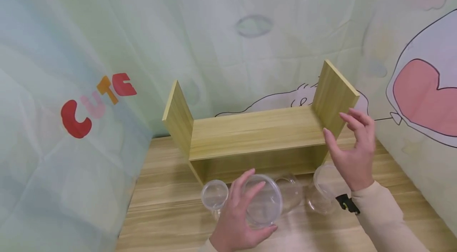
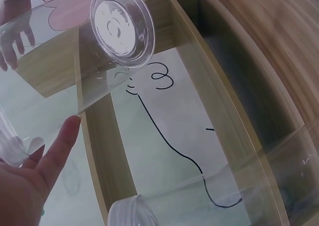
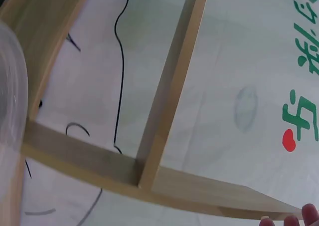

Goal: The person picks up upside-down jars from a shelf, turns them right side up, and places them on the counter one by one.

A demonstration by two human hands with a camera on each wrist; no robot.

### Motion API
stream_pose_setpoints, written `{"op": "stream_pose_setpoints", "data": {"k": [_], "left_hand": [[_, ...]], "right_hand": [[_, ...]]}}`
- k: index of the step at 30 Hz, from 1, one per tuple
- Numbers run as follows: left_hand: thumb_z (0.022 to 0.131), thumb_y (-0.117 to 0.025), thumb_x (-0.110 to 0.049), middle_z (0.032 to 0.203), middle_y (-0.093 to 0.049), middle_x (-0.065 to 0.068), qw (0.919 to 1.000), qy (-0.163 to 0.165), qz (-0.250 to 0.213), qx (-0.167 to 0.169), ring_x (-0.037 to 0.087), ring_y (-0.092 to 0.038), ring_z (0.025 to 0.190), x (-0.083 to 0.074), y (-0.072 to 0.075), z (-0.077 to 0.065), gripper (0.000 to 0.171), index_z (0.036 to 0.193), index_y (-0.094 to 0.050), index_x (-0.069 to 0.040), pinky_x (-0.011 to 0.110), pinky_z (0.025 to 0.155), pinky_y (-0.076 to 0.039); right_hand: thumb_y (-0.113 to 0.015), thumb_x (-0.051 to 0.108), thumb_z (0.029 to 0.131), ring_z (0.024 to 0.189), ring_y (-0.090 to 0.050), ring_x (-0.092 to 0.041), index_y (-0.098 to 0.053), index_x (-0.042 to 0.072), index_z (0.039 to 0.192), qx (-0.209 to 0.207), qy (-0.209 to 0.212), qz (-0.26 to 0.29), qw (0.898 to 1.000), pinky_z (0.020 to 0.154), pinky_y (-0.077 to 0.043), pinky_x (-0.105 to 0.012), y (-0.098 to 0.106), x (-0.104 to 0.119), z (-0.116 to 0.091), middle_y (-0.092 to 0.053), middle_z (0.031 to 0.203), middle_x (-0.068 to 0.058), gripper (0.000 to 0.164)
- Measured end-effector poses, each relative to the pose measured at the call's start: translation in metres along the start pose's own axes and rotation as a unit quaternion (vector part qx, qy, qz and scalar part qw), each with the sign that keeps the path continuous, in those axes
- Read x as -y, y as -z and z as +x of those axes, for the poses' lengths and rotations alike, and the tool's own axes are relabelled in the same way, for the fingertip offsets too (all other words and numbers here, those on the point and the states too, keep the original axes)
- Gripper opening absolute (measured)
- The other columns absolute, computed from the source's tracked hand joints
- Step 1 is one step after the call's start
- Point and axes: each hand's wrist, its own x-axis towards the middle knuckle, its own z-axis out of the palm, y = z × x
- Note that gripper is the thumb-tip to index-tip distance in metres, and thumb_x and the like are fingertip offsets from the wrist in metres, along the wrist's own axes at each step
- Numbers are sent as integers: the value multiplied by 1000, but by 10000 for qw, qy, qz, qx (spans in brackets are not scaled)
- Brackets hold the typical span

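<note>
My left hand (image 1: 237,214) holds a clear plastic jar (image 1: 265,200) with a round lid facing up, thumb at its near side and fingers around the far side. In the left wrist view, that hand (image 2: 45,173) shows at the left edge with an extended finger against clear plastic. My right hand (image 1: 357,151) is raised in front of the shelf's right side panel, fingers spread and slightly bent, with nothing between them. Only its fingertips (image 3: 294,221) enter the right wrist view. The wooden shelf (image 1: 257,131) stands just behind the jars.
A smaller clear jar (image 1: 215,194) stands left of the left hand. Another clear jar (image 1: 290,193) is right of the held one, and a lidded one (image 1: 321,190) stands below the right hand. A printed cloth (image 1: 214,45) hangs behind the wooden table (image 1: 160,204).
</note>
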Motion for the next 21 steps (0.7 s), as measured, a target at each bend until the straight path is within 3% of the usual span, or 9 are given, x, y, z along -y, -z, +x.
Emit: {"op": "stream_pose_setpoints", "data": {"k": [5, 12, 17, 21], "left_hand": [[59, -76, -50, 139, -30, 17, 9999, 69, 119, 104, 30, -38, 119, -1, -2, -1, 88, 129, -46, -7, 48, 78, -46], [59, -75, -52, 140, -30, 14, 9986, 340, 216, 336, 26, -37, 120, -3, -5, -3, 88, 131, -45, -11, 48, 78, -45], [58, -76, -53, 142, -28, 10, 9976, 449, 280, 448, 24, -35, 122, -2, -6, -5, 87, 130, -46, -13, 49, 80, -44], [59, -75, -53, 142, -28, 10, 9975, 452, 268, 479, 23, -36, 120, -3, -8, -6, 87, 131, -45, -14, 46, 78, -46]], "right_hand": [[-65, 18, 72, 109, -40, -39, -60, -7, 102, -202, 700, -523, 9960, 87, -37, -36, -2, -10, 12, -46, 117, -29, 39], [-61, 30, 79, 111, -38, -38, -58, -4, 105, -148, 1060, -663, 9920, 83, -37, -39, -3, -28, 24, -43, 121, -25, 42], [-61, 26, 77, 112, -38, -38, -55, -3, 109, -100, 1020, -639, 9927, 88, -36, -40, -4, -32, 29, -40, 124, -22, 43], [-65, 4, 75, 113, -40, -32, -51, -5, 113, 61, 687, -627, 9956, 89, -38, -31, -4, -24, 33, -38, 125, -23, 42]]}}
